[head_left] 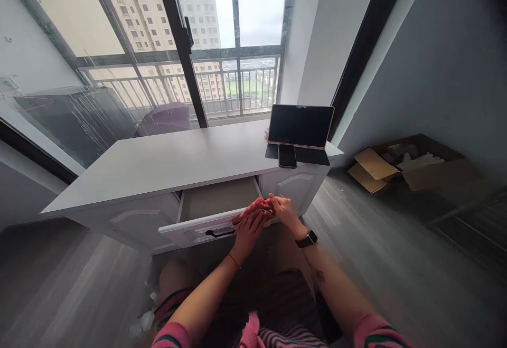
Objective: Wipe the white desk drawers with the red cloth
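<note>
A red patterned cloth (253,209) lies bunched over the top edge of the drawer front, towards its right end. My left hand (250,230) presses it from the near side, fingers closed over its folds. At the cloth's right end, my right hand (283,212) has its fingers bent around the fabric by the drawer's corner; the fingertips are partly hidden. The white drawer (186,232) is pulled out from the cabinet, its grey inside visible. A dark curved handle (220,233) sits on its front, just left of my left hand.
On the white cabinet top (178,155) a tablet (301,126) stands propped in its cover, with a phone (287,156) in front. An opened cardboard box (428,171) with things inside rests on the floor at right. Behind the cabinet are glass windows (214,31). White scraps (143,322) lie at lower left.
</note>
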`<state>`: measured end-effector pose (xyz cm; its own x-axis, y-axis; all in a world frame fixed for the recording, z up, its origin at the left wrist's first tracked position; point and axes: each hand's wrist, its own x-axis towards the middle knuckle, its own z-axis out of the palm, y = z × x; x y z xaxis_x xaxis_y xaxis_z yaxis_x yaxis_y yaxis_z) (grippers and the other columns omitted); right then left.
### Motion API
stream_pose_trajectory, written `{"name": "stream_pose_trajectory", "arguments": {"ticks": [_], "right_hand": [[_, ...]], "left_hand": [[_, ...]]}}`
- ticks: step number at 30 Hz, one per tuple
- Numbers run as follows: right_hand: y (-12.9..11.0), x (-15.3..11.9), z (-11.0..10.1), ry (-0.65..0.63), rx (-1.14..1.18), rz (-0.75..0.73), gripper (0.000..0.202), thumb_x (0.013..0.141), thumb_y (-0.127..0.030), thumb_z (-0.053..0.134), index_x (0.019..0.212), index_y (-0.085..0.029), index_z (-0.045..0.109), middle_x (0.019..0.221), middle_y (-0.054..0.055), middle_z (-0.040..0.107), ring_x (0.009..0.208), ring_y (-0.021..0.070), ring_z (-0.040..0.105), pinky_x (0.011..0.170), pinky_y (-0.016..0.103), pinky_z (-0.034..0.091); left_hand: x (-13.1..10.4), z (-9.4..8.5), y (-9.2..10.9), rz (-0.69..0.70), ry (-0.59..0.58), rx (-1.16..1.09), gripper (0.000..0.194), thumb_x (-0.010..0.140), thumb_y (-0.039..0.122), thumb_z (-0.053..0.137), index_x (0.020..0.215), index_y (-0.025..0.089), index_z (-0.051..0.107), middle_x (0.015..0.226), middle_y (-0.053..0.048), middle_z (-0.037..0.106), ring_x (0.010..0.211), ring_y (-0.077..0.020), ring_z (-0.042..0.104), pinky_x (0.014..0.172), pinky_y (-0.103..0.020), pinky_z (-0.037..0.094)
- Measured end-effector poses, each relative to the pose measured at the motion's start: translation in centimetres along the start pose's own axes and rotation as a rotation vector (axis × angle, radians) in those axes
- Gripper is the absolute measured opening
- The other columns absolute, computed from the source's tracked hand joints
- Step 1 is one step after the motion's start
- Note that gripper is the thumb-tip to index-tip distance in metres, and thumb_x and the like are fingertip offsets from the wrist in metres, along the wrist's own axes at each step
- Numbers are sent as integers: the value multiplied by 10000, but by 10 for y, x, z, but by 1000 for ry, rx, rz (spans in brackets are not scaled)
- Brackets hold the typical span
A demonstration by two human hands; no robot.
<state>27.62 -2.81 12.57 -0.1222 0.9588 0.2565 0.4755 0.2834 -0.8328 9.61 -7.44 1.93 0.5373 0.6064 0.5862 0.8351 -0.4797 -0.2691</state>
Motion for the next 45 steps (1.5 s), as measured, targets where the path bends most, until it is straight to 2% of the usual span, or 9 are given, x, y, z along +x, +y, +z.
{"name": "stream_pose_trajectory", "arguments": {"ticks": [8,13,17,20,24,29,36,41,45], "right_hand": [[-2,0,4,59,-6,5,579,944,-613,361,740,-243,756,781,52,761,752,216,687,1072,447,347],[-4,-3,6,99,-30,-13,564,949,-592,358,721,-234,730,790,55,753,762,216,669,914,373,440],[-5,-3,8,133,-34,-13,590,942,-617,344,692,-236,719,756,59,741,740,215,660,821,345,458],[-6,-3,9,145,-32,-19,610,932,-647,335,685,-241,717,767,63,744,736,217,659,802,343,457],[-5,-3,9,149,-31,-17,616,921,-670,339,689,-239,715,764,61,743,730,215,653,763,330,452],[-2,-4,11,152,-27,-8,604,933,-644,353,711,-216,716,755,62,730,706,208,634,694,310,419],[-2,-6,16,190,-47,1,644,927,-671,334,694,-204,711,700,60,709,662,201,613,650,301,392],[-4,-7,19,220,-46,-5,657,927,-677,316,679,-204,698,673,57,688,639,196,596,641,299,385],[-5,-8,21,246,-52,-7,644,929,-667,324,664,-205,687,666,53,676,643,192,588,640,295,383]], "left_hand": [[8,11,12,183,-204,-110,602,942,135,423,1526,239,329,1516,-10,485,1344,-149,482,1056,-282,458],[-6,22,13,197,-268,-133,648,909,85,446,1528,235,325,1478,-49,531,1269,-147,552,1009,-267,480],[-19,14,5,127,-300,-154,655,898,51,443,1496,306,374,1417,-47,591,1021,-135,680,785,-258,552],[-28,3,-6,110,-226,-189,677,889,32,429,1487,345,382,1427,-62,579,1085,-153,660,807,-288,556],[-52,-3,-30,99,-155,-213,669,891,48,416,1488,345,369,1433,-65,571,1141,-154,634,779,-289,573],[-103,-14,-75,179,-346,-147,723,797,-36,355,1462,236,432,1415,-58,594,1145,-154,646,811,-278,578],[-159,-58,-144,116,-450,-152,789,756,-56,344,1439,318,473,1438,5,573,1306,-119,531,1071,-260,440],[-174,-94,-186,116,-388,-32,826,780,-80,319,1453,383,440,1435,47,569,1308,-128,530,1059,-288,458],[-173,-112,-197,80,-271,68,809,821,-68,334,1489,387,375,1396,42,604,1312,-140,527,1071,-317,436]]}}
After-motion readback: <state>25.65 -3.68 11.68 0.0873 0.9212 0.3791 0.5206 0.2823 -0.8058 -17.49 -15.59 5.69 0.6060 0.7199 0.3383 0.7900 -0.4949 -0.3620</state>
